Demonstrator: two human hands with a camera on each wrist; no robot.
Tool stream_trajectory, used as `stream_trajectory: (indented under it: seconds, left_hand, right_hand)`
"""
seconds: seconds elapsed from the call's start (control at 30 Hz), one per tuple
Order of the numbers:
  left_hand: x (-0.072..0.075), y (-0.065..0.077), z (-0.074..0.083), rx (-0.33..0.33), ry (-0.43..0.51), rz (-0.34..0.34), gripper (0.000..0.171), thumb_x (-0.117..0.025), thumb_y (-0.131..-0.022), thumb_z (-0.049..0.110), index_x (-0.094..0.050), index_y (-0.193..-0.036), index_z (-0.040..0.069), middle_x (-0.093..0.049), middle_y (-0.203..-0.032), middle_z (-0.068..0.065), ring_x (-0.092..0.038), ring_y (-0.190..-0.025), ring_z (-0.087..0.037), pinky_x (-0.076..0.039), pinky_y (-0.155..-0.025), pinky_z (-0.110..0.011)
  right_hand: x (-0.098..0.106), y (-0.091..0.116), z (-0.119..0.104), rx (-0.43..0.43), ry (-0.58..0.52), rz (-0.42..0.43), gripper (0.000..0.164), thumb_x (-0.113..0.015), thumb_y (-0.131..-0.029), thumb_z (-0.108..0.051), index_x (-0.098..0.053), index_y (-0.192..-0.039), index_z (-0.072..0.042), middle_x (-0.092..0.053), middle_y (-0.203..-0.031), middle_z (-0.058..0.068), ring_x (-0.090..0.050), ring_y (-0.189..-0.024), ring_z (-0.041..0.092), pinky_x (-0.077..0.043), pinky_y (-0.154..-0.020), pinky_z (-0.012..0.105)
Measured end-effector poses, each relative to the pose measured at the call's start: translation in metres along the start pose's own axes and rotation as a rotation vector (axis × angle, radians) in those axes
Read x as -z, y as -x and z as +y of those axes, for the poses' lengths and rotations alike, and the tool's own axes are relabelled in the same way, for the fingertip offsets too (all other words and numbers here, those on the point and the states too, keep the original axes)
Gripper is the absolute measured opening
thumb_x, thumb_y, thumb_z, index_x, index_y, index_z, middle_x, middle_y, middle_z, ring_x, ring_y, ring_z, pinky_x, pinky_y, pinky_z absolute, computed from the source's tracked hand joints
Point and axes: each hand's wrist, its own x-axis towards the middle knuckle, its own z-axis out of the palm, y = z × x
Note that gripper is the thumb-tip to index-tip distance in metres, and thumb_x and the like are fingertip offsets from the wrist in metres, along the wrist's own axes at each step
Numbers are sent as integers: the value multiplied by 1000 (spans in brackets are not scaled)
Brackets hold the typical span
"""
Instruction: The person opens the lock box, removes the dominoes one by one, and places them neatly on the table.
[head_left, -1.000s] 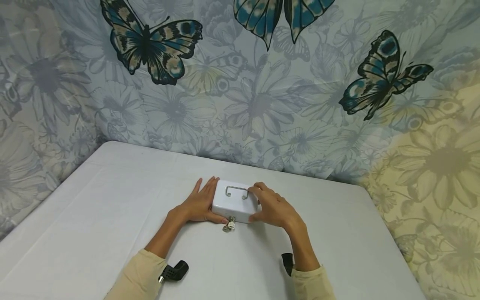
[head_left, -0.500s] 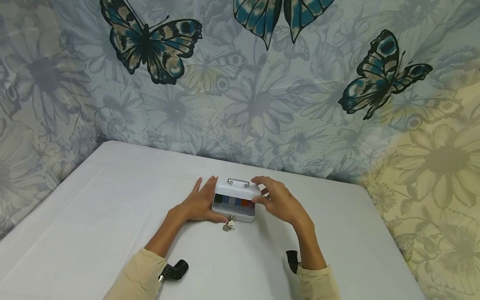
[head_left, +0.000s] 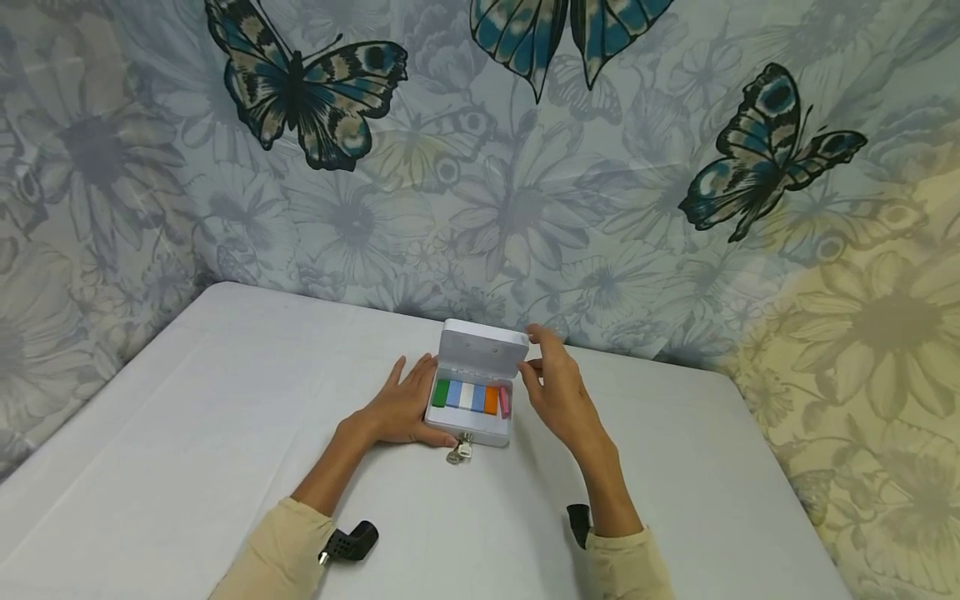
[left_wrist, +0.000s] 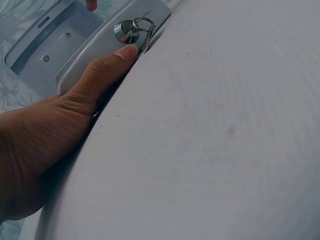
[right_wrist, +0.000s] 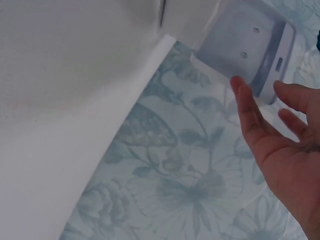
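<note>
A small white metal cash box (head_left: 474, 429) stands on the table with its lid (head_left: 483, 343) raised and leaning back. Inside it lies a row of coloured blocks, green, blue, white and orange (head_left: 491, 400), beside a pink piece (head_left: 504, 402) at the right end. My left hand (head_left: 401, 407) rests with straight fingers along the box's left side, its thumb stretched across the front beside the lock (left_wrist: 126, 31). Keys (head_left: 459, 451) hang from that lock on a ring. At the lid's right edge is my right hand (head_left: 561, 392), fingers spread loosely by the corner; contact is hard to tell.
The white-covered table (head_left: 225, 417) reaches back to a wall covering (head_left: 517, 208) printed with flowers and butterflies, close behind the lid. Dark wrist devices (head_left: 352, 542) sit by both beige sleeves.
The lid has swung up and back from shut, baring the coloured blocks. My right hand has risen and moved back with it, while my left hand has stayed on the box's side.
</note>
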Motion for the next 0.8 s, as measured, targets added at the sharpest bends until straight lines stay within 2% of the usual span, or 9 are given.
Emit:
stream_trajectory:
  seconds: [0.17,0.33,0.63,0.8]
  left_hand:
    - [0,2,1,7,-10,0,128,-84,-78,58,-11,-166,0,-17,-174,-24,-7,-165,-41,4,-130,-67]
    - [-1,1,-1,11,-16,-6,129,-84,-78,60,-11,-166,1,-16,-174,-23,-7,-165,-40,4,-130,-67]
    - [-1,1,-1,7,-26,-4,130,-84,-77,62,-11,-166,1,-17,-174,-23,-7,-165,-40,4,-130,-67]
    - [0,1,-1,7,-28,-2,130,-84,-77,62,-11,-166,0,-17,-174,-23,-7,-165,-40,3,-130,-67]
  right_hand:
    - [-1,1,-2,10,30,-25,54,-66,-98,6,-46,-147,4,-56,-141,26,-77,-104,36,-64,-89,41]
    - [0,2,-2,5,55,-11,54,-67,-98,4,-46,-148,4,-58,-140,26,-78,-102,35,-65,-88,42]
    - [-1,2,-2,6,94,12,45,-71,-95,4,-57,-137,1,-66,-126,25,-78,-96,35,-65,-84,46]
    - [-1,2,-4,-2,104,34,40,-73,-93,5,-60,-131,4,-69,-120,26,-78,-94,36,-65,-83,47]
